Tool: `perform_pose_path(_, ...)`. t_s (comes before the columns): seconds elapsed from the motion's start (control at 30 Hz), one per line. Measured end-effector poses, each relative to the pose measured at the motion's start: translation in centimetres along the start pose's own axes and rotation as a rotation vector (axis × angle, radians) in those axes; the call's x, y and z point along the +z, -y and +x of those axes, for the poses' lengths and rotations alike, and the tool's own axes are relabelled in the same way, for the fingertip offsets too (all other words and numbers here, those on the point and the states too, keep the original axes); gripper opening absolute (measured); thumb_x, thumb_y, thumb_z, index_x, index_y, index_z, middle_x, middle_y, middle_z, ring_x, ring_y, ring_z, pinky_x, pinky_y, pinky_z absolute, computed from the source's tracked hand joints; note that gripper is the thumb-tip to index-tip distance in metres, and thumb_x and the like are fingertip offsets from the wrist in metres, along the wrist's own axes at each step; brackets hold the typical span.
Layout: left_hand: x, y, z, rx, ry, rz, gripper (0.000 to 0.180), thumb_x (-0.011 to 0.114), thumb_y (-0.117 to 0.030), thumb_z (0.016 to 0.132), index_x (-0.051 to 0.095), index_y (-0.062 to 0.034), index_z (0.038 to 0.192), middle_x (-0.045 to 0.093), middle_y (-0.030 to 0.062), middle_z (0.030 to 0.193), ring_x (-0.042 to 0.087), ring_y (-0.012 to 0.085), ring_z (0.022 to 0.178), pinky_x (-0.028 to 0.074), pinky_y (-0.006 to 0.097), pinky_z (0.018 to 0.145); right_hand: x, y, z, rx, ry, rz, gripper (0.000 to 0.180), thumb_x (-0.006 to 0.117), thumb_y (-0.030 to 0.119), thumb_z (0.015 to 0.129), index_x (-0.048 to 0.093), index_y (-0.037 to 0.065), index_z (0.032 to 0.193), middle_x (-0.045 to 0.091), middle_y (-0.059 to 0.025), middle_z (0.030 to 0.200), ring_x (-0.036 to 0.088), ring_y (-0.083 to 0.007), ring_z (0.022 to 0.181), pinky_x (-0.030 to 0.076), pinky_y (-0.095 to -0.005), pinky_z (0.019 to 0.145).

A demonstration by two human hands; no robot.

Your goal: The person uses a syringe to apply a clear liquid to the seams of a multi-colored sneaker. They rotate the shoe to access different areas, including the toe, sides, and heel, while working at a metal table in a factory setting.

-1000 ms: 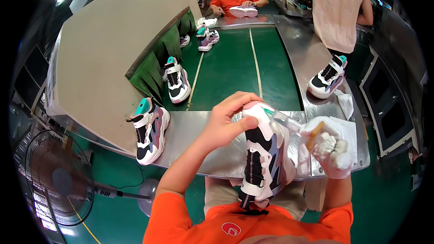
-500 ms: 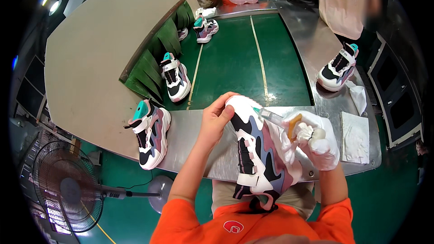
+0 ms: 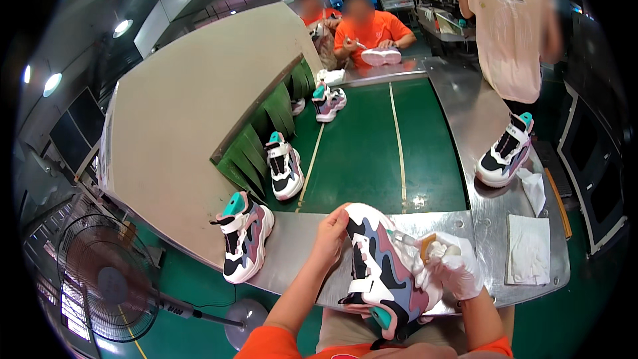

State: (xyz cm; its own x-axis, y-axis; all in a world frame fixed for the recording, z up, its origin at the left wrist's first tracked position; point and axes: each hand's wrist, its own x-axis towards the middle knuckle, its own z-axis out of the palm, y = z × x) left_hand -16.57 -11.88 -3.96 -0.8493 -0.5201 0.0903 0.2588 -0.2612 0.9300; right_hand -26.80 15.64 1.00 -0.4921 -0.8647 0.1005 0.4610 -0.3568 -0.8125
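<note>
Two hands on one sneaker (image 3: pixel 379 266), held over lap at near edge of steel desk (image 3: pixel 299 252). Left hand (image 3: pixel 330 236), bare, grips toe/side; right hand (image 3: pixel 455 269), in white glove, clenched on a small brush or cloth (image 3: pixel 432 249) w/ it against the upper. Shoe looks light, upper soft, sole stiffer, so best held by sole/toe. Farther: more sneakers (image 3: pixel 242 236) on desk & green belt (image 3: pixel 372 153), co-workers beyond.

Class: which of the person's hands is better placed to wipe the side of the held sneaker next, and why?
Probably the right hand: gloved, it holds a cloth against the sneaker. The bare left hand grips the toe, steadying it.
</note>
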Motion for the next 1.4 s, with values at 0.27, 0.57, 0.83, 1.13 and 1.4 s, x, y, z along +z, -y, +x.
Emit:
perform_pose_path(0.27, 0.4, 0.5, 0.0, 0.007, 0.017, -0.002, 0.048, 0.057, -0.036, 0.096, 0.054, 0.0004, 0.127, 0.064, 0.0053, 0.113, 0.060, 0.0131, 0.101, 0.045, 0.028, 0.091, -0.1, 0.3, -1.3, -0.034, 0.027, 0.021, 0.073, 0.073, 0.036, 0.070, 0.052, -0.014, 0.120, 0.066, -0.0237, 0.085, 0.067, -0.0279, 0.065, 0.056, -0.0318, 0.057)
perform_pose_path(0.57, 0.6, 0.5, -0.3, 0.013, 0.014, -0.016, 0.049, 0.057, -0.036, 0.096, 0.053, 0.0011, 0.128, 0.064, 0.0052, 0.114, 0.060, 0.0127, 0.102, 0.045, 0.029, 0.091, -0.5, 0.0, -1.9, -0.050, 0.035, 0.005, 0.070, 0.069, 0.032, 0.073, 0.050, -0.016, 0.120, 0.065, -0.0234, 0.084, 0.067, -0.0288, 0.065, 0.056, -0.0323, 0.056)
perform_pose_path(0.83, 0.5, 0.5, -0.6, 0.013, 0.010, -0.020, 0.049, 0.056, -0.035, 0.096, 0.053, 0.0012, 0.128, 0.064, 0.0051, 0.113, 0.060, 0.0126, 0.101, 0.045, 0.028, 0.091, -0.3, 0.2, -2.3, -0.047, 0.033, -0.021, 0.068, 0.068, 0.034, 0.071, 0.053, -0.014, 0.117, 0.065, -0.0210, 0.082, 0.066, -0.0267, 0.062, 0.056, -0.0299, 0.056)
perform_pose_path(1.13, 0.8, 0.3, 0.2, 0.050, 0.046, -0.012, 0.044, 0.058, -0.032, 0.096, 0.054, 0.0019, 0.123, 0.064, 0.0083, 0.115, 0.060, 0.0173, 0.106, 0.046, 0.032, 0.095, -0.6, -0.3, -2.3, -0.001, -0.017, -0.016, 0.069, 0.066, 0.035, 0.069, 0.053, -0.012, 0.118, 0.065, -0.0181, 0.080, 0.065, -0.0221, 0.059, 0.054, -0.0288, 0.048)
perform_pose_path(1.4, 0.7, 0.4, -0.1, 0.078, 0.015, 0.012, 0.051, 0.055, -0.034, 0.097, 0.050, 0.0053, 0.128, 0.062, 0.0107, 0.117, 0.060, 0.0179, 0.107, 0.046, 0.031, 0.094, -1.0, -0.4, -2.8, 0.040, -0.039, 0.030, 0.076, 0.070, 0.033, 0.060, 0.053, -0.015, 0.116, 0.064, -0.0195, 0.082, 0.066, -0.0246, 0.063, 0.055, -0.0283, 0.050)
